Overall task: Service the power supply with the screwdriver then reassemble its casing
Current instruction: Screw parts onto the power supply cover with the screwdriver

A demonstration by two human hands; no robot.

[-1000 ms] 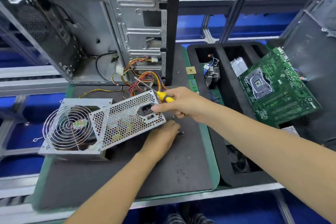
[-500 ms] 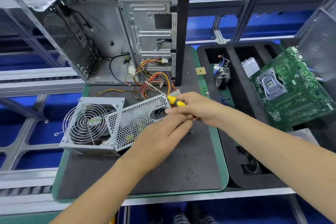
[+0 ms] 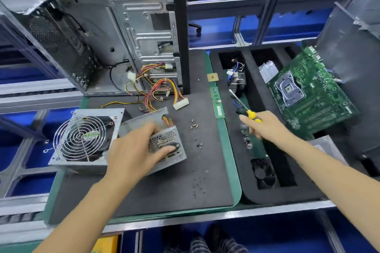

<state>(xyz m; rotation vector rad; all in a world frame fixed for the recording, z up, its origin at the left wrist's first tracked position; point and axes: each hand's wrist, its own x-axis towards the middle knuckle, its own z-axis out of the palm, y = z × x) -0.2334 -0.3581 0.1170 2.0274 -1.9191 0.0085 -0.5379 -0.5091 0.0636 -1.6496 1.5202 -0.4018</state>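
The power supply's perforated metal casing (image 3: 164,144) lies tilted on the black mat (image 3: 205,170). My left hand (image 3: 135,150) grips its near end, thumb on the socket face. Beside it on the left sits the cover half with the round fan grille (image 3: 82,137). Coloured cables (image 3: 160,92) run from the unit back to the open computer case. My right hand (image 3: 265,127) holds the yellow-handled screwdriver (image 3: 246,109) over the foam tray, its shaft pointing up and left. Several loose screws (image 3: 194,126) lie on the mat between my hands.
An open computer case (image 3: 123,33) stands at the back of the mat. The black foam tray (image 3: 273,170) on the right holds a green motherboard (image 3: 308,92), a cooler (image 3: 238,80) and a small fan (image 3: 261,170). A memory stick (image 3: 218,102) lies on the mat's green edge.
My right hand has carried the screwdriver away from the power supply, rightward over the foam tray. My left hand has moved onto the casing and grips it, and the casing has shifted.
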